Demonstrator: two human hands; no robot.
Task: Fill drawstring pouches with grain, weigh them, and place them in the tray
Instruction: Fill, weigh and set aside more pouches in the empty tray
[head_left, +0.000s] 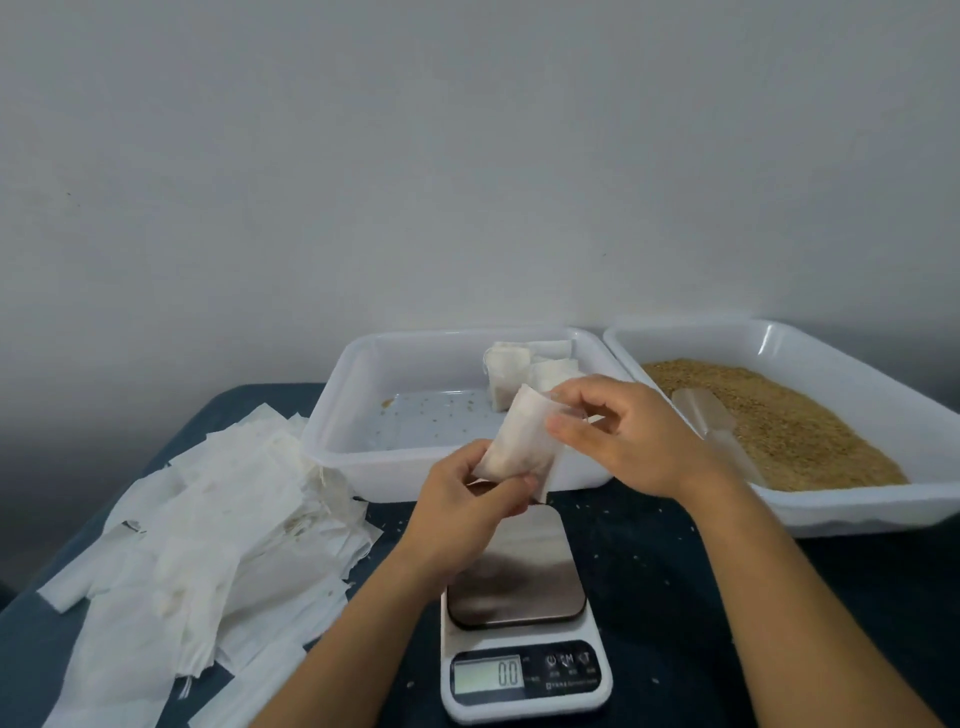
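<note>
Above the scale (519, 613), pouch (522, 441) between left hand (467, 499) and right hand (628, 436)

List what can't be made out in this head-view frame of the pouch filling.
- Pouch: how full it is; the cloth is opaque, and left hand and right hand cover both ends.
- Drawstring: too thin and blurred to tell whether it is pulled.
- Scale: button labels too small; far platform edge hidden by the left hand.
- Scoop in the grain tray: handle partly behind the right wrist.

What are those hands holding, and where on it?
One small white pouch: left hand pinches its bottom corner, right hand its top edge.
</note>
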